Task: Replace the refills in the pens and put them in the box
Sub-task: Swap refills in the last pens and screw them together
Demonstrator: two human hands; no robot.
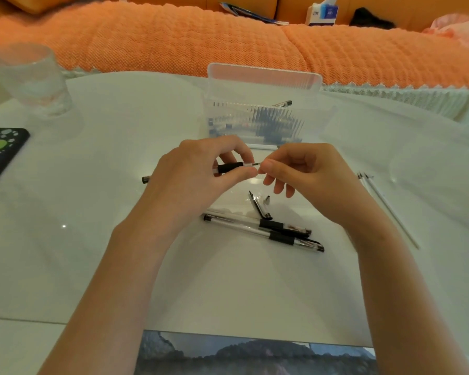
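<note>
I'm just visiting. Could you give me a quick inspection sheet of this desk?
Surface: white table, glossy.
Job's things: clear box with pens inside; two capped pens; loose cap; spare refills.
Clutter: glass; spotted dark case; photo print.
Grips: left hand holds a pen; right hand pinches its tip.
Cables: nothing seen.
Surroundings: orange sofa, tissue box.

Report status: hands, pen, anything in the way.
Left hand grips pen. Right hand pinches refill tip at pen's front end. Box open beyond; loose refill lies before it, no obstruction.
</note>
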